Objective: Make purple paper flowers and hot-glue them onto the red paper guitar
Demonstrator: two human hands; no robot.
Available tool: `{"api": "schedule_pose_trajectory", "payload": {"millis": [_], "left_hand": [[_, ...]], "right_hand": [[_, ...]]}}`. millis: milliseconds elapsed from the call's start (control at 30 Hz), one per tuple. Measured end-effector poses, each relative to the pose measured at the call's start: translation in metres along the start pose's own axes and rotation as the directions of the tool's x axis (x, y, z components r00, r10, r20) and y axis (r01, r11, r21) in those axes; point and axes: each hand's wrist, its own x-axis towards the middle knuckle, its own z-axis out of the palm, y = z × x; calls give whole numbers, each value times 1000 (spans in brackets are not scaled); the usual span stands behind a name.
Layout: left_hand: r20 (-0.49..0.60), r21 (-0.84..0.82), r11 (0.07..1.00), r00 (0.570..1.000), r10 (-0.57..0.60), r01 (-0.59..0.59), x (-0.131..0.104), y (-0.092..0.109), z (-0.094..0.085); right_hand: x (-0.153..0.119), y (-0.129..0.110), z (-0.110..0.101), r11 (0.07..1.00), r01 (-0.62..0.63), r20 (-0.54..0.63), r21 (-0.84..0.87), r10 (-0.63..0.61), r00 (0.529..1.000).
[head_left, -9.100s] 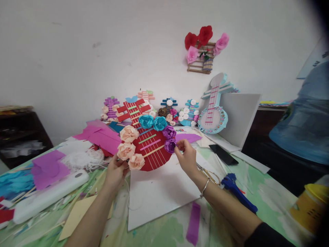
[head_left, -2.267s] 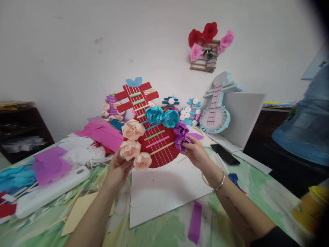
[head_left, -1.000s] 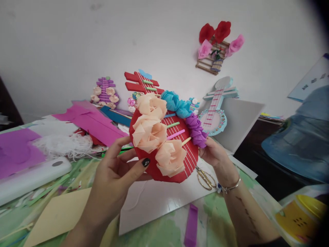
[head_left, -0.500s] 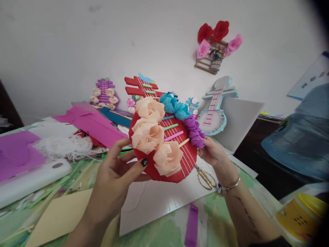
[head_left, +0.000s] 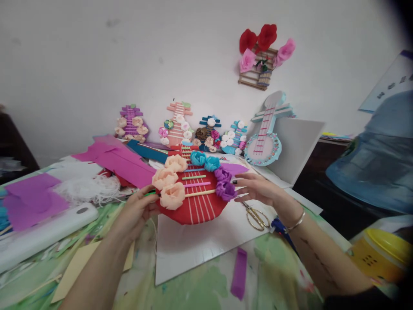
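A red paper lute point(head_left: 203, 211) with white strings and coloured bars tilts back above a white board point(head_left: 187, 245). Peach paper flowers point(head_left: 172, 196) run down its left side; blue flowers point(head_left: 205, 161) and purple flowers point(head_left: 225, 185) line the right. My left hand point(head_left: 140, 211) grips its left edge, fingertips partly hidden behind it. Fingers stretched and apart, my right hand point(head_left: 258, 189) is beside the purple flowers; whether the fingertips touch them I cannot tell. Gold-handled scissors point(head_left: 257, 217) lie on the board below that hand.
Several smaller paper lutes point(head_left: 179, 125) stand along the wall, with a light-blue string instrument point(head_left: 264, 146) at right. White string point(head_left: 93, 187), magenta sheets point(head_left: 116, 157) and a white glue-gun-like bar point(head_left: 48, 237) lie left. A water jug point(head_left: 371, 159) and yellow tub point(head_left: 383, 254) stand right.
The red lute has come down and tipped back, uncovering the smaller lutes behind it. My right hand has let go of its right side and its fingers have straightened.
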Motion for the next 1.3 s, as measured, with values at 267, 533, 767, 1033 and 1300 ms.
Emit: {"api": "schedule_pose_trajectory", "payload": {"millis": [267,533,767,1033,1300], "left_hand": [[-118,207,964,982,-147,169,16,-8,-34],[-381,788,604,675,632,-121,19,-4,-34],[660,671,-240,418,624,-701,-25,-16,60],[733,674,-290,569,372,-680,-26,-57,84],[684,727,-306,611,399,-615,-14,-69,87]], "right_hand": [[-43,33,-62,821,20,-153,-570,-130,980],[-87,75,-94,265,-42,-89,-963,-167,982],[-78,80,-77,119,-64,-89,-991,-218,972],[-79,89,-77,48,-117,-123,-992,-154,980],[-89,106,-100,21,-315,-314,-949,-137,939]]}}
